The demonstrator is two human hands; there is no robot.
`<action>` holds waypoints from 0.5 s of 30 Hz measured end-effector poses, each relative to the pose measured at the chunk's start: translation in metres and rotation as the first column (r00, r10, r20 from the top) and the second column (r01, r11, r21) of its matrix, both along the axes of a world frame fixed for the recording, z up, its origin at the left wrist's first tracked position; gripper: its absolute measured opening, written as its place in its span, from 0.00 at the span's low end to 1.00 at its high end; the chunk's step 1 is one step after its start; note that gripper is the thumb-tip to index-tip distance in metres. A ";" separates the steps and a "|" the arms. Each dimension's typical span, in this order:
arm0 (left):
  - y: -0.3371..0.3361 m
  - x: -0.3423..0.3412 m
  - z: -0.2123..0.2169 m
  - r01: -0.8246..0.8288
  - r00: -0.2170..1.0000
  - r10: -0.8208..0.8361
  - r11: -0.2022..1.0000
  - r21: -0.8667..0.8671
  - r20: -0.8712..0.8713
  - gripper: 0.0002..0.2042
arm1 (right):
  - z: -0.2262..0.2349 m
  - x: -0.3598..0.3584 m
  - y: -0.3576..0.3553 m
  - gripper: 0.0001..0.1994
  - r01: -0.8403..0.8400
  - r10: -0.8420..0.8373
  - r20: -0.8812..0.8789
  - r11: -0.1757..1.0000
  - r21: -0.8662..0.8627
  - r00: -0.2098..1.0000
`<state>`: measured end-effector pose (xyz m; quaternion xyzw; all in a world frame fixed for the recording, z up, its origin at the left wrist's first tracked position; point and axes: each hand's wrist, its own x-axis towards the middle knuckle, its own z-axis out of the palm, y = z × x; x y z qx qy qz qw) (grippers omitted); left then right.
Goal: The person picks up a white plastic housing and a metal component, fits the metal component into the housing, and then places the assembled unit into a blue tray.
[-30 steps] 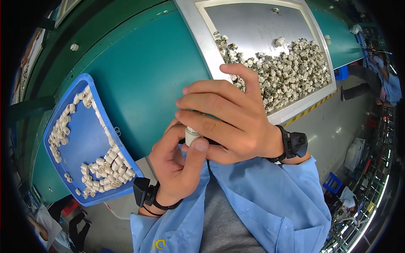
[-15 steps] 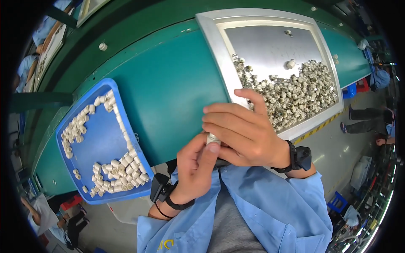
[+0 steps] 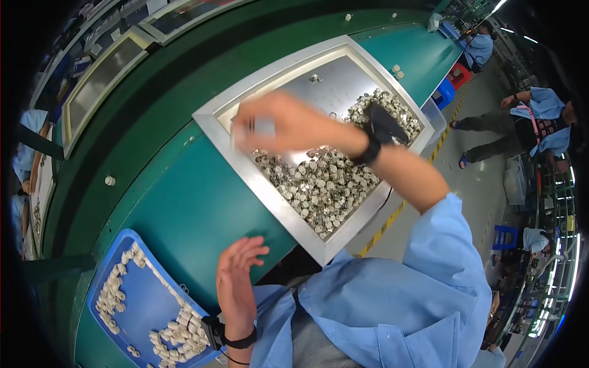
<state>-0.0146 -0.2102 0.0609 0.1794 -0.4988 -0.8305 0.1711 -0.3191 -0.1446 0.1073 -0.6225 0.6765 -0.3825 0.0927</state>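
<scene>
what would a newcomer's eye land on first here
Probably the big heap of small white-and-metal parts in the silver-framed tray, with the blurred right hand over its left side. Next comes the blue tray at lower left, holding white cylindrical pieces. The open left hand is between the two trays.

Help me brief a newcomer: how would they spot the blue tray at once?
Start at the green workbench. In the picture's lower left, beside the left hand, is a blue tray holding white cylindrical pieces. Unlike the silver-framed tray nearby, its rim and floor are blue.
</scene>
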 end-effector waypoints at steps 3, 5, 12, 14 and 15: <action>-0.009 0.021 -0.002 0.058 0.997 -0.054 0.993 -0.101 0.048 0.27 | -0.007 -0.104 -0.040 0.13 0.381 -0.360 -0.293 0.925 0.015 0.886; -0.007 0.028 0.000 0.041 0.998 -0.032 0.989 -0.140 0.060 0.27 | -0.030 -0.161 -0.058 0.14 0.577 -0.517 -0.373 0.815 0.062 0.770; -0.004 0.038 -0.002 0.011 0.991 0.015 0.980 -0.199 0.130 0.28 | -0.078 -0.255 -0.062 0.15 0.860 -0.652 -0.579 0.471 0.197 0.490; -0.004 0.040 -0.005 0.002 0.989 0.026 0.983 -0.185 0.144 0.28 | -0.081 -0.253 -0.062 0.17 0.850 -0.685 -0.550 0.519 0.092 0.478; -0.003 0.041 -0.006 -0.009 0.987 0.036 0.984 -0.176 0.156 0.29 | -0.081 -0.245 -0.059 0.18 0.838 -0.696 -0.535 0.544 0.044 0.480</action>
